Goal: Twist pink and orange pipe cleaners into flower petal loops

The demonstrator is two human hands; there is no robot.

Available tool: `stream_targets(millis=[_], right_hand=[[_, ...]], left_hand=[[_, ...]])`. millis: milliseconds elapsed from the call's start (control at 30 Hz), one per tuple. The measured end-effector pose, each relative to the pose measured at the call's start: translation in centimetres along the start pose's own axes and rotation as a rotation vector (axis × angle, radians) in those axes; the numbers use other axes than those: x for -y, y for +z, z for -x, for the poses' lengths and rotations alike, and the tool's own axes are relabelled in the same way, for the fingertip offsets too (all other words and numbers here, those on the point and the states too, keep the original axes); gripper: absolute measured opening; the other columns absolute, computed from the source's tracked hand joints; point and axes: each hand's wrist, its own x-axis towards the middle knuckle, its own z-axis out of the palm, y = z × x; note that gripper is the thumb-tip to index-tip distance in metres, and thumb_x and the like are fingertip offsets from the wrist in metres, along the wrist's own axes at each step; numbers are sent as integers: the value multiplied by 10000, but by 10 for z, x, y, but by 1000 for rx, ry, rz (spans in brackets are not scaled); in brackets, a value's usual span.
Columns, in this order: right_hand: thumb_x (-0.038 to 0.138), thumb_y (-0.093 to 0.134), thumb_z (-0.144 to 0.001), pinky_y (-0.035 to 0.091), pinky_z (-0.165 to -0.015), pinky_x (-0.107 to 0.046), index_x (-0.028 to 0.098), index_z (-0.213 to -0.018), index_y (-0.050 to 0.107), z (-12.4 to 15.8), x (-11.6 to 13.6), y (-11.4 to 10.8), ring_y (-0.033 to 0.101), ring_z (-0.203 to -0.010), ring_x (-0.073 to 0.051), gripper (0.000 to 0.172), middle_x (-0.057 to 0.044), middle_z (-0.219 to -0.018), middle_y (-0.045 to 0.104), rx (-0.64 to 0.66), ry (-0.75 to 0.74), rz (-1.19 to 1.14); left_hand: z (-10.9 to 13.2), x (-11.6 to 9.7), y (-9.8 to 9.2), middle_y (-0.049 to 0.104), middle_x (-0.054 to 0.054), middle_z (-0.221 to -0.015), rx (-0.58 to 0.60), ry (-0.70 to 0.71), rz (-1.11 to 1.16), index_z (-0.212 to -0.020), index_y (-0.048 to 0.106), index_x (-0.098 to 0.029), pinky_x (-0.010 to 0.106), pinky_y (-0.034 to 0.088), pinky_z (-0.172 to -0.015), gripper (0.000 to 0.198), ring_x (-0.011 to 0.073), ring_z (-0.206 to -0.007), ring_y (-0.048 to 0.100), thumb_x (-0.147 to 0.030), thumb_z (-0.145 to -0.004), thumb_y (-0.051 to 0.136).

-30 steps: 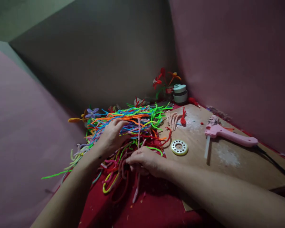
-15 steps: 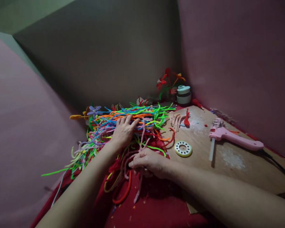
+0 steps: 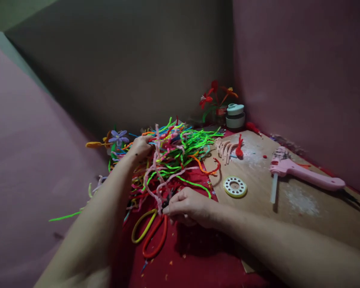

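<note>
1. Pink stems (image 3: 157,146) stretch lengthwise away from the nearer right hand (image 3: 188,206), ahead-left of its curled fingers; grip unclear;
2. left hand (image 3: 142,147) touches the stem heap (image 3: 198,141), farther off; fingertips hidden, hold unclear;
3. scissors (image 3: 165,232) lie just beside the right fingers.

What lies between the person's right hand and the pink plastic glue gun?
In the head view, a round white disc with dark spots and a yellow rim lies between the right hand and the pink plastic glue gun, on the brown board.
</note>
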Motion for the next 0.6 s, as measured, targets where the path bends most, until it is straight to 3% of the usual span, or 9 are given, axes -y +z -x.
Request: stream_targets(millis=[200,400,600], right_hand=[[330,686,-680,126,-302,-192,122,-537,569,-1,-4,-1,236,-287,-22,278,81,-350,389,18,23,-2],[353,696,-668,118,-313,-203,129,-514,559,1,-4,1,231,-298,-24,305,84,-347,364,17,30,23],[348,670,-692,123,-330,-206,132,-523,566,2,-1,3,234,-307,-23,294,84,-345,349,-15,15,49]], left_hand=[[-13,12,-2,482,-44,-443,44,-53,125,-697,642,-149,195,356,-423,145,102,-408,452,-208,-572,596],[-17,17,4,420,-56,-396,0,-109,232,-587,519,-165,191,342,-398,35,85,-373,415,-174,-619,530],[-21,27,12,408,-55,-365,-25,-106,242,-601,539,-165,200,334,-401,49,89,-360,396,-165,-637,506]])
